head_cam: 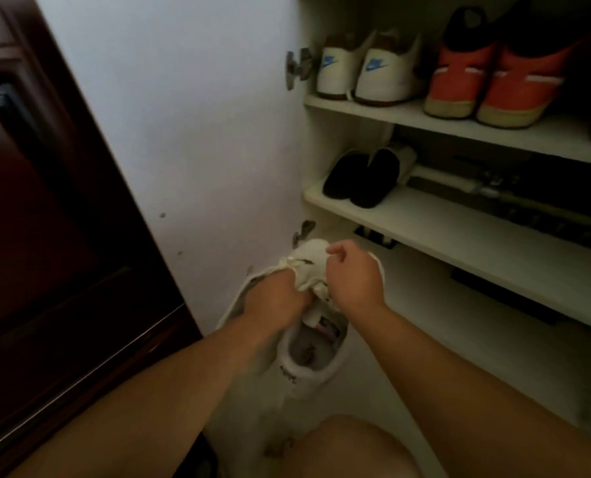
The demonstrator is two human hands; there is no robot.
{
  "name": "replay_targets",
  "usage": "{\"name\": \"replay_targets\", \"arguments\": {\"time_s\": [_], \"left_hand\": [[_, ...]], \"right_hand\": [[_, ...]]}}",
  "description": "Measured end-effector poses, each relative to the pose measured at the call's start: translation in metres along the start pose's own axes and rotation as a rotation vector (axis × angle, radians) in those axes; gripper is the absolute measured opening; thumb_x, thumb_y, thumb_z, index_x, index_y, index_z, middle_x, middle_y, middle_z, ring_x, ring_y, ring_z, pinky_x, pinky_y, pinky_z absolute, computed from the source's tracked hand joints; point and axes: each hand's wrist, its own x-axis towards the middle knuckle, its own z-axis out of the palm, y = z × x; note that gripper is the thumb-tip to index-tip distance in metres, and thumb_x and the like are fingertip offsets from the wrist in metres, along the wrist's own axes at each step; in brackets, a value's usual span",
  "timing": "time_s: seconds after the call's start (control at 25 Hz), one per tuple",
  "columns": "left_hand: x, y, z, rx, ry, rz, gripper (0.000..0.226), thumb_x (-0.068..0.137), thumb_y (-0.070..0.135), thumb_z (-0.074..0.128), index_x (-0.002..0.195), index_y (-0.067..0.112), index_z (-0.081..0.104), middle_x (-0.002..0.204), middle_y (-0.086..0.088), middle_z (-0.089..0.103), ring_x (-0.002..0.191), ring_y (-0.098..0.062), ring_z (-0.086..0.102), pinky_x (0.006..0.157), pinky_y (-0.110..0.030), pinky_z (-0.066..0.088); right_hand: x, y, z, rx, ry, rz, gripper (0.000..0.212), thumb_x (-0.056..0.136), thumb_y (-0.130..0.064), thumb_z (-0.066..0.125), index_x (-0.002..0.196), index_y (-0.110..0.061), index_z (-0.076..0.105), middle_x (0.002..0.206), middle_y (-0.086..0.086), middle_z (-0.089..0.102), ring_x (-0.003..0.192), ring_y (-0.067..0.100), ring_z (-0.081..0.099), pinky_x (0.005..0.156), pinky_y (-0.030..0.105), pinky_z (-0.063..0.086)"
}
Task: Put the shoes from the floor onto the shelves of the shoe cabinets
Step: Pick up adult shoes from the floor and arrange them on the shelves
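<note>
Worn white sneakers (pixel 307 367), heels toward the camera, are gripped by the left hand (pixel 276 298) and right hand (pixel 352 274) low before the cabinet. Blue-logo white sneakers (pixel 366 70) and orange high-tops (pixel 487 81) line the top shelf (pixel 407 113) along its front edge. Black slippers (pixel 359 177) sit at the left end of the middle shelf (pixel 442 229).

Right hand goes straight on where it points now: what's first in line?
Right hand grips the white shoe, which leads; next probably the lower hinge just beyond its toe. Depth unclear.

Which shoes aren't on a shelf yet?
The plain white shoes, gripped by the left hand and right hand. The blue-logo sneakers, orange high-tops and black slippers all sit on shelves.
</note>
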Motion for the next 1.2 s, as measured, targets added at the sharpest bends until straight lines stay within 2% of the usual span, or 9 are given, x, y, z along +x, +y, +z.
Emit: {"name": "replay_targets", "arguments": {"time_s": [0.12,0.24,0.4,0.48,0.6,0.76,0.92,1.08,1.2], "left_hand": [[0.045,0.064,-0.003,-0.034,0.035,0.089,0.031,0.088,0.047,0.050,0.097,0.019,0.061,0.106,-0.004,0.069,0.097,-0.025,0.063,0.079,-0.032,0.049],[0.083,0.125,-0.001,-0.047,0.094,0.165,0.023,0.089,0.039,0.054,0.077,0.022,0.044,0.085,-0.001,0.058,0.085,-0.023,0.058,0.068,-0.030,0.039],[0.134,0.192,0.017,-0.082,0.090,0.304,0.022,0.091,0.041,0.052,0.083,0.021,0.046,0.080,0.003,0.052,0.081,-0.022,0.060,0.062,-0.031,0.039],[0.160,0.220,0.029,-0.105,0.066,0.343,0.020,0.092,0.039,0.051,0.086,0.020,0.046,0.084,0.000,0.055,0.085,-0.024,0.060,0.063,-0.032,0.040],[0.197,0.248,0.050,-0.181,0.049,0.354,0.020,0.093,0.039,0.051,0.092,0.020,0.049,0.098,-0.004,0.059,0.094,-0.025,0.059,0.070,-0.034,0.041],[0.242,0.275,0.075,-0.352,0.081,0.403,0.026,0.094,0.038,0.048,0.104,0.017,0.059,0.109,-0.008,0.063,0.101,-0.027,0.059,0.078,-0.036,0.044],[0.278,0.295,0.094,-0.379,0.114,0.420,0.027,0.094,0.038,0.049,0.113,0.020,0.058,0.115,-0.005,0.063,0.106,-0.026,0.058,0.080,-0.032,0.042],[0.304,0.294,0.107,-0.434,0.013,0.403,0.044,0.090,0.041,0.057,0.129,0.021,0.051,0.129,-0.005,0.059,0.119,-0.026,0.054,0.094,-0.034,0.043],[0.308,0.289,0.100,-0.638,-0.123,0.485,0.055,0.087,0.032,0.068,0.136,0.020,0.047,0.138,-0.002,0.055,0.126,-0.020,0.051,0.096,-0.025,0.037]], "right_hand": [[0.029,0.026,-0.040,-0.132,0.124,-0.165,0.029,0.092,-0.018,0.044,0.117,-0.023,0.058,0.118,-0.001,0.059,0.109,0.016,0.053,0.089,0.030,0.045],[0.047,0.055,-0.072,-0.300,0.279,-0.294,0.037,0.090,-0.028,0.050,0.127,-0.022,0.048,0.133,0.001,0.048,0.124,0.018,0.042,0.106,0.037,0.039],[0.081,0.086,-0.109,-0.439,0.330,-0.158,0.063,0.086,-0.033,0.061,0.141,-0.021,0.034,0.155,0.012,0.019,0.140,0.030,0.028,0.113,0.044,0.033],[0.105,0.094,-0.130,-0.433,0.313,-0.052,0.058,0.087,-0.024,0.059,0.141,-0.025,0.036,0.157,0.012,0.012,0.134,0.032,0.037,0.105,0.040,0.042],[0.145,0.107,-0.158,-0.442,0.231,0.036,0.051,0.091,-0.016,0.049,0.140,-0.026,0.039,0.151,0.014,0.025,0.117,0.034,0.051,0.092,0.039,0.047],[0.196,0.122,-0.177,-0.510,0.272,0.046,0.053,0.092,-0.011,0.046,0.143,-0.018,0.035,0.149,0.016,0.030,0.122,0.040,0.048,0.097,0.044,0.044],[0.237,0.137,-0.181,-0.589,0.333,0.023,0.052,0.096,-0.009,0.043,0.146,-0.015,0.032,0.156,0.018,0.019,0.126,0.041,0.046,0.095,0.042,0.045],[0.257,0.156,-0.172,-0.474,0.323,0.017,0.049,0.097,-0.011,0.043,0.145,-0.013,0.034,0.155,0.020,0.016,0.135,0.040,0.036,0.106,0.041,0.037],[0.258,0.159,-0.167,-0.422,0.363,0.033,0.054,0.090,-0.004,0.049,0.143,-0.012,0.038,0.152,0.020,0.024,0.128,0.042,0.041,0.098,0.043,0.043]]}}
